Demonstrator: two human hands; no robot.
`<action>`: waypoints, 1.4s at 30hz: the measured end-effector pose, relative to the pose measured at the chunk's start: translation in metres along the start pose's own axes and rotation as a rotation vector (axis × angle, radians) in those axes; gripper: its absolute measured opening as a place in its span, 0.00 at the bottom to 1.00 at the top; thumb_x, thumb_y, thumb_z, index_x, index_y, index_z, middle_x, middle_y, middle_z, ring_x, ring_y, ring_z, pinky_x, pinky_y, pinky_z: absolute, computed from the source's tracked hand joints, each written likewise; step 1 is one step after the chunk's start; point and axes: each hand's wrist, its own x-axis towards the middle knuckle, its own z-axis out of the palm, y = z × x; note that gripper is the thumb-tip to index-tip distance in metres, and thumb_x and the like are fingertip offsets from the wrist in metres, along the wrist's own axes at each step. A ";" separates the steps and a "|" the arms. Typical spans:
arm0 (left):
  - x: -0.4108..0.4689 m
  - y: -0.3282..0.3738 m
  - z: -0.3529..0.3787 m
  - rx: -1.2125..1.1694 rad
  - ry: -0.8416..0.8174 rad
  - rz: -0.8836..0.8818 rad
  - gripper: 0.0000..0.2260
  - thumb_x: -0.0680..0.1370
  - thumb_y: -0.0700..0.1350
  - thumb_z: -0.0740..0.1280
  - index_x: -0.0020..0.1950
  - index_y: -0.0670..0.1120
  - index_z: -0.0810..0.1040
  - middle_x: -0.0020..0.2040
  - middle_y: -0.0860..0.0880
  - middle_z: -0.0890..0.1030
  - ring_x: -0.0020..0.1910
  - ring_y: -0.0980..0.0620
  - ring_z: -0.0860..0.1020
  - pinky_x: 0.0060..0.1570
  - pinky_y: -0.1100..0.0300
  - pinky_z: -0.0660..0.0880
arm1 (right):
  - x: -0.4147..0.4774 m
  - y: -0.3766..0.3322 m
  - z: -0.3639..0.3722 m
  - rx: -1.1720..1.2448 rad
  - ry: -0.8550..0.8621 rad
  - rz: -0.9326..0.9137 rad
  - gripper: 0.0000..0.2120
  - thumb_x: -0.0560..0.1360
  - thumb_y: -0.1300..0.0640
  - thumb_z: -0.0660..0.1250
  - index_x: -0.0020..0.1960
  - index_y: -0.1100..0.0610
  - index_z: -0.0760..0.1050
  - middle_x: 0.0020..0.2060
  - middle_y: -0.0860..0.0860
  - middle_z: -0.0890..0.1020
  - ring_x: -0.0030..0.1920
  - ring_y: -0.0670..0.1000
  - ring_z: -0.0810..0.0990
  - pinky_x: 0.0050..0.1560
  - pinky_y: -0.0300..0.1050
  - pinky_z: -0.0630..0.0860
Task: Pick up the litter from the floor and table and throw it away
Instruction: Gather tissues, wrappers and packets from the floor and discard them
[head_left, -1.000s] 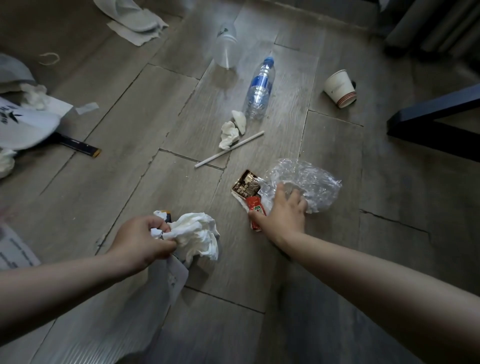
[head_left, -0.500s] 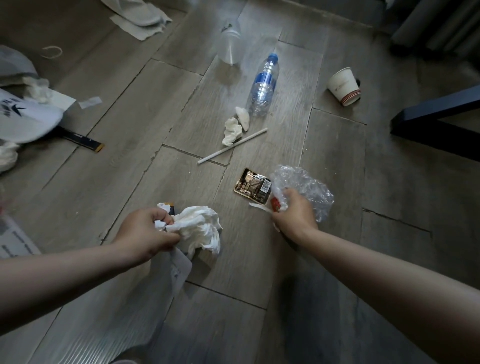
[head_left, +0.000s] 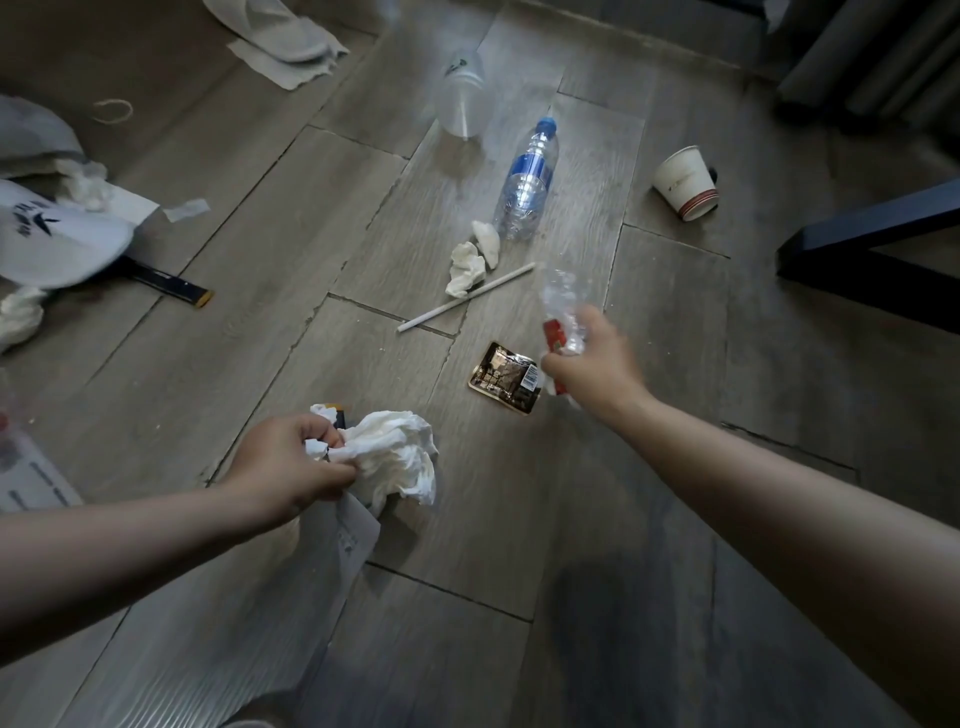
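My left hand (head_left: 288, 465) grips a bundle of crumpled white tissue (head_left: 395, 457) together with a translucent plastic bag (head_left: 218, 629) that hangs below it. My right hand (head_left: 597, 358) holds crumpled clear plastic wrap (head_left: 563, 299) and a small red packet (head_left: 553, 335), lifted off the floor. A brown foil wrapper (head_left: 501, 376) lies flat on the floor just left of my right hand. Farther off lie a white straw (head_left: 467, 304), two small tissue wads (head_left: 470, 260), a plastic water bottle (head_left: 527, 182), a clear plastic cup (head_left: 460, 98) and a paper cup (head_left: 685, 182).
White bags and tissue (head_left: 57, 239) pile up at the left with a dark flat stick (head_left: 166, 283). A white cloth (head_left: 283, 36) lies at the top. A dark table leg (head_left: 872, 228) crosses the right. Printed paper (head_left: 31, 478) sits at the far left edge.
My right hand closed on the clear wrap and red packet and lifted them off the floor, moving right. The brown wrapper stayed down. My left hand kept its hold.
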 end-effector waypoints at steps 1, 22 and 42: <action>0.000 0.000 0.000 0.007 0.006 0.001 0.08 0.63 0.37 0.75 0.31 0.46 0.78 0.29 0.51 0.77 0.31 0.53 0.72 0.32 0.62 0.65 | 0.003 -0.005 0.005 -0.014 -0.036 -0.037 0.21 0.70 0.61 0.70 0.62 0.54 0.72 0.50 0.53 0.77 0.47 0.54 0.77 0.45 0.48 0.76; 0.012 -0.006 0.000 0.025 0.006 -0.013 0.10 0.62 0.36 0.74 0.28 0.48 0.76 0.23 0.56 0.74 0.28 0.57 0.71 0.30 0.63 0.64 | 0.032 0.022 0.049 -0.841 -0.276 -0.359 0.41 0.68 0.29 0.62 0.75 0.44 0.54 0.74 0.55 0.57 0.72 0.60 0.56 0.67 0.64 0.61; 0.010 -0.001 0.006 0.029 -0.016 -0.028 0.07 0.64 0.35 0.73 0.31 0.43 0.78 0.26 0.52 0.75 0.27 0.56 0.70 0.28 0.62 0.64 | 0.014 0.031 0.061 -0.849 -0.158 -0.458 0.28 0.73 0.45 0.58 0.64 0.64 0.72 0.57 0.66 0.75 0.53 0.65 0.76 0.51 0.57 0.76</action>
